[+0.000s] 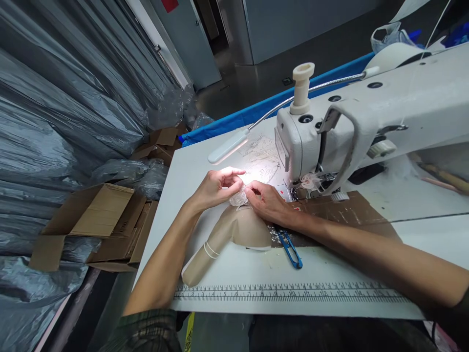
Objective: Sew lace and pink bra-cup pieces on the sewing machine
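Between my two hands is a small piece of white lace (239, 197), bunched up under the lamp's light. My left hand (222, 186) pinches its upper left part, with the index finger stretched out above the thumb. My right hand (264, 199) grips the lace from the right, fingers curled in. Just below lies a beige, padded-looking cup-shaped fabric piece (252, 230), with a long rolled part bound by a white band reaching toward the lower left. Whether the lace is joined to the beige piece cannot be seen. More white lace (264, 151) lies flat behind my hands.
A white sewing machine (330, 132) stands on the right, its needle area close to my right hand. A lamp (229, 146) hangs low over the table. Blue thread snips (290, 249) lie near the printed ruler (278, 293). Cardboard boxes (106, 220) sit left of the table.
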### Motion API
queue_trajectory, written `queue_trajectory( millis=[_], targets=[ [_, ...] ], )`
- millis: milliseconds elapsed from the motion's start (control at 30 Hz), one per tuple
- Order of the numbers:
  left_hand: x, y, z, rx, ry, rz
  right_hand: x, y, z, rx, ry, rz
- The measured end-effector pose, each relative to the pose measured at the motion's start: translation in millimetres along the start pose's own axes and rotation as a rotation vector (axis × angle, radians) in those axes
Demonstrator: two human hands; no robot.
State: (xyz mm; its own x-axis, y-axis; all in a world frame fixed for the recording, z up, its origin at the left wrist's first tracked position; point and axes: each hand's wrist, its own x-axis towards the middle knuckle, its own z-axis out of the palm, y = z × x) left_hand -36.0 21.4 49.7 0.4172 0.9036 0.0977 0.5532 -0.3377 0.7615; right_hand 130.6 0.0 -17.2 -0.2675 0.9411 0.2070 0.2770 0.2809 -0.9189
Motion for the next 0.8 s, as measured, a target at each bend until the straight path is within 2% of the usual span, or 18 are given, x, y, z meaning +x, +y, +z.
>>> queue_trajectory(
  millis=[167,367,667,800],
  targets=[
    [-0.5,-1.4,-2.6,-0.077,-0.068,0.004,-0.3,0.7,0.8,0.009,-0.007,-0.001],
    [3.9,-6.3,2.4,-0.049,-0.055,-0.010,-1.3,2.6,2.0,0.038,-0.007,0.007],
    [0.7,-0.4,-1.1,-0.129,-0.063,-0.081,0.3,-0.2,0.6,0.113,0.007,0.049],
    [0.8,-0.6,0.9,-0.161,-0.074,-0.062,0.3,0.8,1.9,0.128,0.000,0.050]
  ],
)
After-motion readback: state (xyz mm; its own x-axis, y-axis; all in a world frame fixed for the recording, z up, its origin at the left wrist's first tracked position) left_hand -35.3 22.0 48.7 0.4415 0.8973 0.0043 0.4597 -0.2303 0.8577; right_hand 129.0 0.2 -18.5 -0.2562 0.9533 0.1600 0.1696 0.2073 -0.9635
